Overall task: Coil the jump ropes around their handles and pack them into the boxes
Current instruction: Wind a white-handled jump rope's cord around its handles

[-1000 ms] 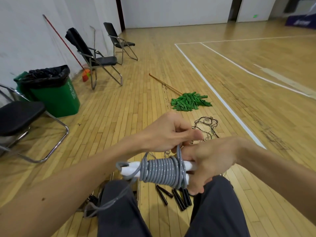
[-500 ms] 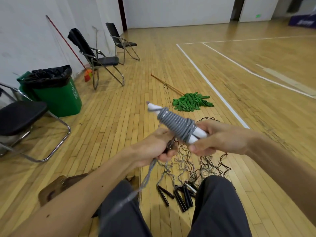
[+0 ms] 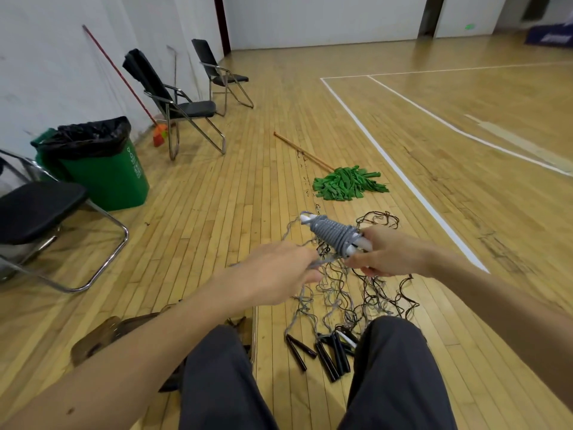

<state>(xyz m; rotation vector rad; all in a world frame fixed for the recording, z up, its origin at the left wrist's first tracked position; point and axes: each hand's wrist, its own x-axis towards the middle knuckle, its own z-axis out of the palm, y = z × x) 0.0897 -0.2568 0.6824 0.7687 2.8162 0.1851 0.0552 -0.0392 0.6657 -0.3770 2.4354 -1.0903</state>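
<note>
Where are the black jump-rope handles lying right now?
Head view, lower centre: the black handles lie on the wooden floor between the person's knees, beside the right leg, at the near end of the tangled ropes.

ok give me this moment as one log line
step: coiling | grey rope: wound on white handles | right hand: holds white handles | left hand: grips grey rope | floor: loose ropes, black handles
</note>
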